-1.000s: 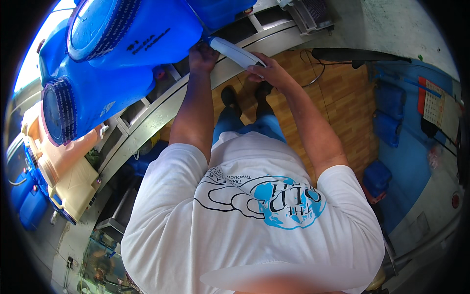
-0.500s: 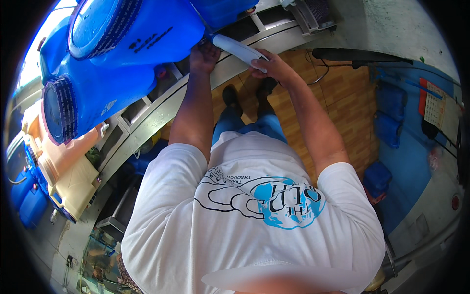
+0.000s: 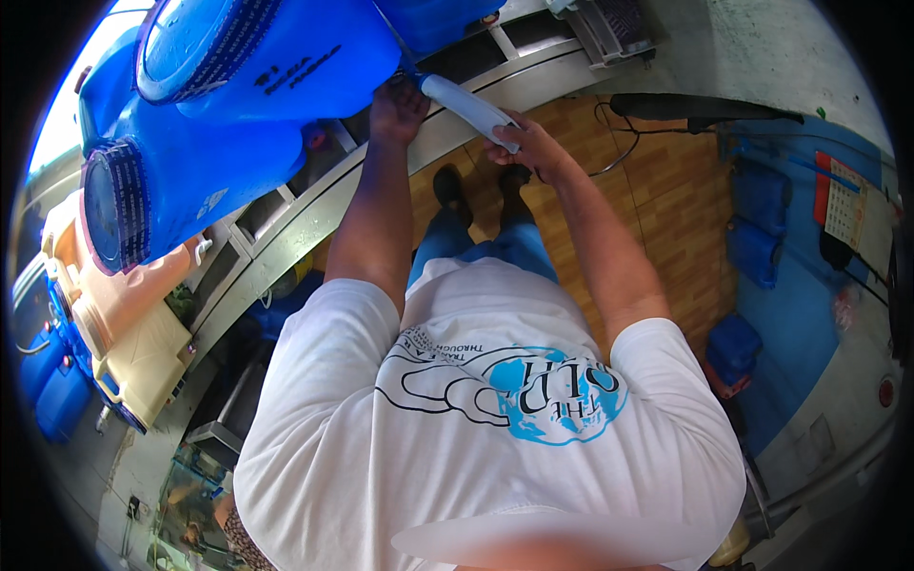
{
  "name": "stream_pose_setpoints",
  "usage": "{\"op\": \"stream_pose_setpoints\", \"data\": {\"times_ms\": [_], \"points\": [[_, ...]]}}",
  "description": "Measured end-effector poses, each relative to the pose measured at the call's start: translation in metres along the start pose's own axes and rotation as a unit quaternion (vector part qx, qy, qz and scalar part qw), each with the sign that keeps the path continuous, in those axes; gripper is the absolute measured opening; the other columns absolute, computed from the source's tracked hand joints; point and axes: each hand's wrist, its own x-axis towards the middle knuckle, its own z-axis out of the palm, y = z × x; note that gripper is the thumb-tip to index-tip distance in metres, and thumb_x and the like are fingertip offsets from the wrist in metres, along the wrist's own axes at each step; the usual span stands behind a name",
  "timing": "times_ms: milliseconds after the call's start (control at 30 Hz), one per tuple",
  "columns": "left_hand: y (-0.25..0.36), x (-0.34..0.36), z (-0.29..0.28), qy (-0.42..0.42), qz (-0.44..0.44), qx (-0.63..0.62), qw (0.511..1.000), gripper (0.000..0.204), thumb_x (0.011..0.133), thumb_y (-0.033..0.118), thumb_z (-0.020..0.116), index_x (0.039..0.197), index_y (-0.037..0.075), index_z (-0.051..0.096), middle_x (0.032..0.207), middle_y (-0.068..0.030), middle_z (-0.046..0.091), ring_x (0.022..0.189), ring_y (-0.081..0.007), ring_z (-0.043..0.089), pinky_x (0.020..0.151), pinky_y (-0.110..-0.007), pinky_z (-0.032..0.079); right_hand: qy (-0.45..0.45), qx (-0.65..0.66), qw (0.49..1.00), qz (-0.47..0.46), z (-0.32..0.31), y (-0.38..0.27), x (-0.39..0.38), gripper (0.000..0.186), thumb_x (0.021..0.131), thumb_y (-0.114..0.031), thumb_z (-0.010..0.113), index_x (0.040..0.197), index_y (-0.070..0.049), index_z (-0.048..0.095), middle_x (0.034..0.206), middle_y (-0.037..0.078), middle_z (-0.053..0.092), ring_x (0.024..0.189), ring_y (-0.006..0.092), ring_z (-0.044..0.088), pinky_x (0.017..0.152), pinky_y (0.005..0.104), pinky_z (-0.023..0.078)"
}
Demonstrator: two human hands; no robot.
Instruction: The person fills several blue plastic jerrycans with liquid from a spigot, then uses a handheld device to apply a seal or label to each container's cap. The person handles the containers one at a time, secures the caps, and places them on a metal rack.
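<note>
A big blue water jug (image 3: 314,71) lies on its side on the metal rack at the upper left, dark handwriting on its wall. My left hand (image 3: 398,112) is at the jug's right end, palm up, with fingers curled in the shadow there; what they hold, if anything, is hidden. My right hand (image 3: 526,147) is closed around the lower end of a long white tapered hand tool (image 3: 468,103). Its blue-tinted upper tip points toward the jug's end, close to my left fingers. I cannot tell whether the tip touches the jug.
A second blue jug (image 3: 190,186) lies below the first, both with printed bands. Cream and peach containers (image 3: 133,352) stand at the left. The metal rack edge (image 3: 305,214) curves before me. A dark cord (image 3: 633,143) loops over the tiled floor (image 3: 666,195). Blue jugs (image 3: 757,224) line the right wall.
The white tool and my right hand have shifted slightly down and to the right. My left hand has stayed at nearly the same place by the jug's end.
</note>
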Motion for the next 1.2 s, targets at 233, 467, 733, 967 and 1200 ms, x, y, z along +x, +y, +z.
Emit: {"op": "stream_pose_setpoints", "data": {"times_ms": [233, 467, 733, 967, 1200], "points": [[0.002, -0.001, -0.003, -0.027, 0.01, 0.038, 0.999, 0.049, 0.097, 0.054, 0.045, 0.131, 0.018, 0.05, 0.138, -0.0102, 0.048, 0.13, -0.0298, 0.042, 0.111, -0.052, 0.03, -0.007, 0.017, 1.0, 0.006, 0.007, 0.029, 0.002, 0.061, 0.095, -0.022, 0.059, 0.149, -0.007, 0.035, 0.102, 0.011, 0.062, 0.081, 0.0154, 0.061, 0.076, 0.031, 0.053], [0.001, -0.002, -0.004, -0.048, 0.027, 0.035, 0.998, 0.051, 0.098, 0.056, 0.041, 0.13, 0.018, 0.051, 0.132, -0.0097, 0.053, 0.123, -0.0307, 0.049, 0.107, -0.053, 0.035, -0.022, 0.014, 0.999, -0.026, 0.02, 0.039, 0.003, 0.062, 0.093, -0.02, 0.061, 0.148, -0.008, 0.035, 0.102, 0.01, 0.063, 0.082, 0.0143, 0.061, 0.077, 0.0303, 0.053], [0.002, -0.015, -0.025, 0.033, -0.003, 0.127, 0.991, 0.059, 0.098, 0.062, 0.04, 0.134, 0.016, 0.045, 0.135, -0.0125, 0.054, 0.113, -0.0298, 0.055, 0.099, -0.048, 0.04, 0.038, -0.085, 0.995, -0.024, 0.016, -0.015, -0.006, 0.059, 0.092, -0.023, 0.064, 0.144, -0.007, 0.041, 0.097, 0.008, 0.064, 0.08, 0.0134, 0.063, 0.074, 0.03, 0.055], [-0.007, -0.056, -0.109, -0.027, 0.054, 0.151, 0.987, 0.05, 0.1, 0.052, 0.044, 0.131, 0.014, 0.048, 0.126, -0.0139, 0.06, 0.105, -0.0301, 0.06, 0.092, -0.042, 0.046, 0.027, -0.251, 0.968, -0.007, 0.014, -0.087, 0.004, 0.063, 0.088, -0.033, 0.07, 0.14, -0.007, 0.049, 0.094, 0.006, 0.066, 0.076, 0.0115, 0.066, 0.07, 0.0248, 0.054], [0.02, -0.077, -0.156, 0.085, 0.087, 0.033, 0.992, 0.05, 0.1, 0.051, 0.046, 0.134, 0.014, 0.041, 0.128, -0.0161, 0.058, 0.109, -0.0321, 0.059, 0.095, -0.044, 0.046, 0.016, -0.352, 0.93, -0.1, 0.022, -0.062, 0.003, 0.072, 0.082, -0.036, 0.074, 0.141, -0.007, 0.047, 0.11, 0.012, 0.067, 0.093, 0.0196, 0.067, 0.084, 0.0318, 0.052]]}}
